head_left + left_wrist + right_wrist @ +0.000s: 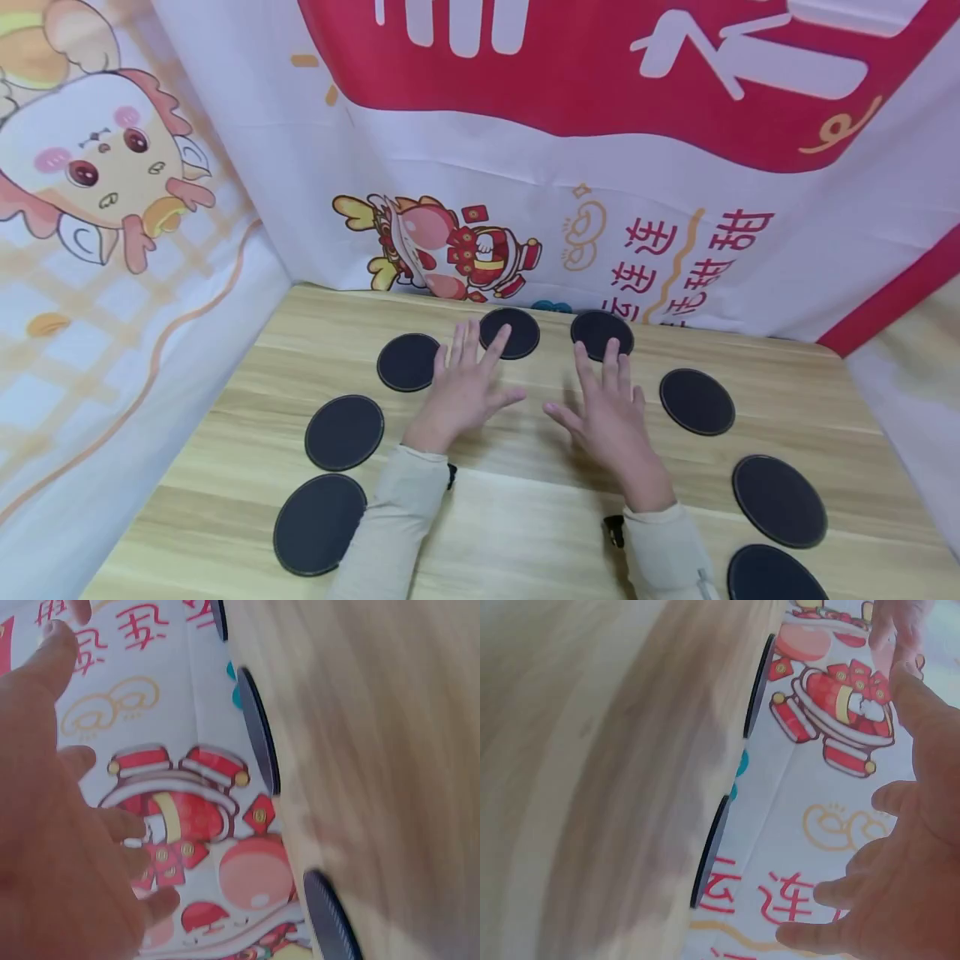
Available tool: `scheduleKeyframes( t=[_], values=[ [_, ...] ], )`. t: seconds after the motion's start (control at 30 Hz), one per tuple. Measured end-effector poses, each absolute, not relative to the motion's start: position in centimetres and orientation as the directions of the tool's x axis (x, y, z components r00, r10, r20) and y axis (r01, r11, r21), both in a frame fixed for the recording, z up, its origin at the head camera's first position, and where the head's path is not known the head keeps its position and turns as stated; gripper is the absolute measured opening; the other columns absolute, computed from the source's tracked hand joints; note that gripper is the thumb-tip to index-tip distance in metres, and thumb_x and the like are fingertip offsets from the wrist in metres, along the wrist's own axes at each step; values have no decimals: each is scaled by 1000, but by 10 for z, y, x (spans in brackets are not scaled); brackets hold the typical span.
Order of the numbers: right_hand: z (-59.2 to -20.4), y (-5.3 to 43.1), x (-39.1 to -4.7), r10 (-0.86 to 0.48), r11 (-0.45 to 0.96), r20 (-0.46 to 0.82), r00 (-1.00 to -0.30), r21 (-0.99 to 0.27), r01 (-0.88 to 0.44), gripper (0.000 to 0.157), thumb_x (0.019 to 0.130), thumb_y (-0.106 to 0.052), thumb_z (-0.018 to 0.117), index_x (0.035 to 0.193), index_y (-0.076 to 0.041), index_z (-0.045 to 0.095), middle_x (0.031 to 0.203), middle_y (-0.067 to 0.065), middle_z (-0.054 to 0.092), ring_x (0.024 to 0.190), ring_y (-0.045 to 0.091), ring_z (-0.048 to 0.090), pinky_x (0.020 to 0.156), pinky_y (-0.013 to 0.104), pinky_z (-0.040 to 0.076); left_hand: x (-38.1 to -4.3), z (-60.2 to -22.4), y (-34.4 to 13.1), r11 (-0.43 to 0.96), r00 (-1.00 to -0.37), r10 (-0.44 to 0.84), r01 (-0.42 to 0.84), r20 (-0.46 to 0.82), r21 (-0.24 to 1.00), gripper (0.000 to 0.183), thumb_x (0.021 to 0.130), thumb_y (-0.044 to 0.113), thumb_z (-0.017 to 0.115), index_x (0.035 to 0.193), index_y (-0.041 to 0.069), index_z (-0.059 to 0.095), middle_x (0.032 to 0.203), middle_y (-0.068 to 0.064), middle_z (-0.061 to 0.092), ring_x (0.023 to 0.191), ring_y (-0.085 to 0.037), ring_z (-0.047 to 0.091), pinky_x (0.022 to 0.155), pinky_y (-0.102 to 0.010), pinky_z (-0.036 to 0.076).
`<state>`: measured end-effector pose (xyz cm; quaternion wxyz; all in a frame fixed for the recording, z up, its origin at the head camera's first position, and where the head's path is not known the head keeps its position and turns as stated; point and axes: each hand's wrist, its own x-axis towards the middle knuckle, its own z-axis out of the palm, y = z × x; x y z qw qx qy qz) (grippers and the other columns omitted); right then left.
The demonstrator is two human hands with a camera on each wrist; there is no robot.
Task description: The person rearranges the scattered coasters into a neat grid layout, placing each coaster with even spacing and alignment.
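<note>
Eight discs [345, 432], flat, round, dark and thin-rimmed, lie on one table [517, 533] of pale, streaky wood grain. With 12 o'clock at the table's far edge, they form an open arc: two flank 12, one lies near 10, two around 9, one near 2, one near 3 and one near 4. Two hands reach towards 12, fingers spread wide. The left hand [465, 387] is nearest the disc just before 12, its index finger overlapping it in the head view; the right hand [609, 417] is nearest the disc just after 12, two fingertips overlapping that one. Both wrist views show the hands apart from the discs. Two pale cloth sleeves [390, 525] come in from 7 and 5. Smooth white fabric [262, 125], printed with red, rises beyond 12; a cartoon figure [97, 158] fills the print at 10.
</note>
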<state>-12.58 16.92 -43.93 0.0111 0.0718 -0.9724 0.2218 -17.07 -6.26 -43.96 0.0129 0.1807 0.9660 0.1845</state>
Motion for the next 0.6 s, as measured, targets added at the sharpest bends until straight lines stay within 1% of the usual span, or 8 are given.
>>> scheduleKeyframes(
  t=[0.1,0.2,0.27,0.33,0.4,0.47,0.57,0.6],
  values=[
    [-432,160,-131,-157,863,39,-987,-481,-156,96,95,-55,64,164,-19,8,164,23,-13,149,47,-2,107,76,16,-176,-432,-75,858,-933,356,351,59,374,93,94,69,52,164,30,6,167,-17,-2,152,-30,-10,118,-60,5],
    [-424,147,-139,-183,820,23,-983,-548,-166,89,97,-50,64,163,-13,18,164,27,2,147,50,14,109,70,22,-181,-426,-91,858,-937,340,342,74,383,89,97,64,52,164,28,7,167,-18,7,153,-32,1,118,-60,10],
    [-420,137,-145,-205,795,17,-979,-580,-176,82,98,-46,65,161,-10,26,162,29,16,144,49,25,110,65,27,-184,-422,-102,858,-941,329,334,81,390,86,99,58,54,164,24,11,166,-19,11,152,-35,10,117,-60,13],
    [-418,127,-151,-225,771,14,-974,-609,-187,75,99,-41,65,158,-8,33,157,28,30,141,45,35,111,59,31,-188,-419,-114,859,-944,322,325,78,396,82,100,51,57,164,22,15,165,-20,15,150,-37,17,116,-60,17],
    [-418,115,-156,-239,747,2,-971,-638,-185,68,99,-38,66,155,-8,40,148,27,44,131,41,49,107,55,39,-191,-418,-126,855,-946,317,315,67,411,78,101,44,60,163,19,20,164,-21,19,148,-39,22,115,-60,19],
    [-419,103,-163,-260,717,-7,-966,-671,-189,61,100,-33,66,151,-7,46,137,24,55,117,35,59,100,50,46,-196,-418,-137,852,-948,315,301,40,429,75,101,39,61,162,18,24,163,-22,22,147,-40,24,114,-61,21],
    [-424,84,-174,-287,681,-32,-958,-710,-180,53,99,-28,67,146,-5,53,116,17,67,94,26,65,85,44,53,-206,-421,-156,842,-952,305,262,-15,472,68,101,31,62,160,14,32,161,-26,24,145,-44,27,113,-64,23],
    [-426,77,-178,-296,669,-41,-954,-721,-177,51,99,-26,67,144,-4,54,110,15,69,90,24,65,82,41,53,-210,-423,-163,844,-955,295,241,-40,480,66,101,29,62,159,13,33,160,-26,24,144,-45,27,113,-63,24]
  ],
)
